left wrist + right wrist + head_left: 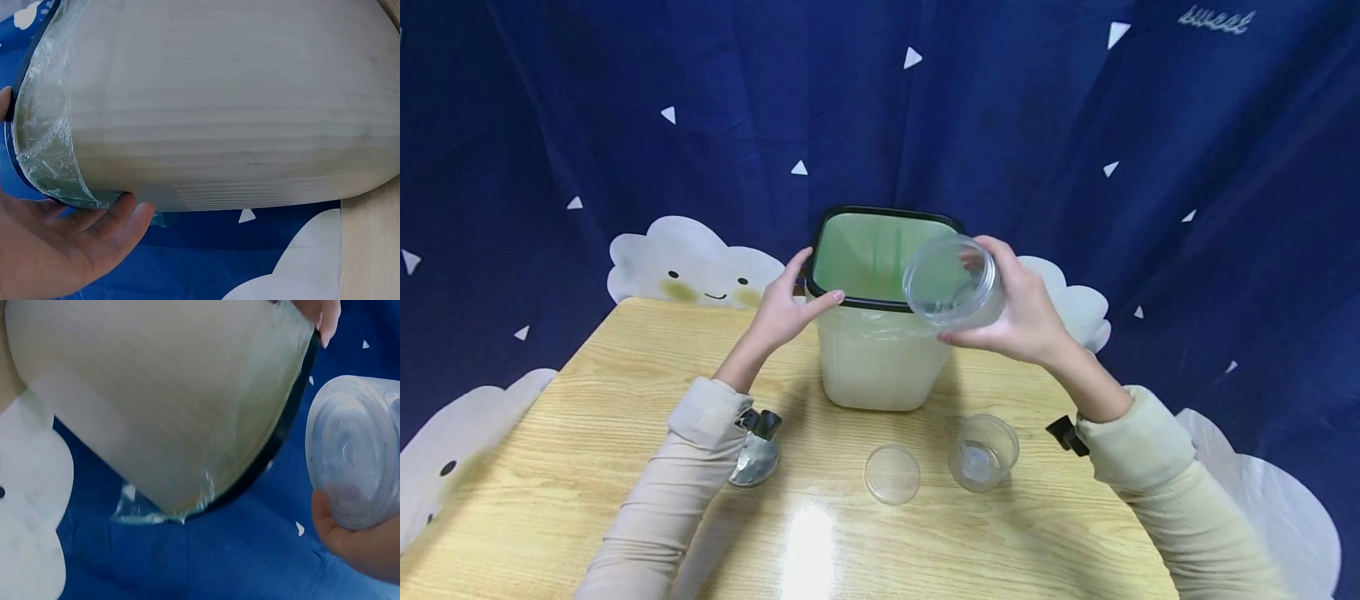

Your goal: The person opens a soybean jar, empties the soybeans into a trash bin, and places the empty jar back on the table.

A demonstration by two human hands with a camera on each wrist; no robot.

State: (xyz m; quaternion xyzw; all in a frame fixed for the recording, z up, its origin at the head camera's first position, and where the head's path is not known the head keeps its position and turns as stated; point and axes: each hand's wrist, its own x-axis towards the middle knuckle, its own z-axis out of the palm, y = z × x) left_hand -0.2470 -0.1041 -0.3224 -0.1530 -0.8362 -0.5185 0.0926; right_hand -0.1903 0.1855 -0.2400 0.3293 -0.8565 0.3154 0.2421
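A white trash can with a black rim and a thin green liner stands on the table. My left hand holds its left front corner, thumb at the rim and fingers along the side; the left wrist view shows those fingers against the liner's folded edge. Beside the can's right front rim, my right hand grips a clear plastic jar, tipped with its mouth toward the can. The jar's round base faces the right wrist camera. No contents show in the jar from above.
A second clear plastic jar stands upright on the wooden table, with something whitish inside. To its left lies a clear round lid. A silvery round object sits partly under my left sleeve. A blue curtain hangs behind.
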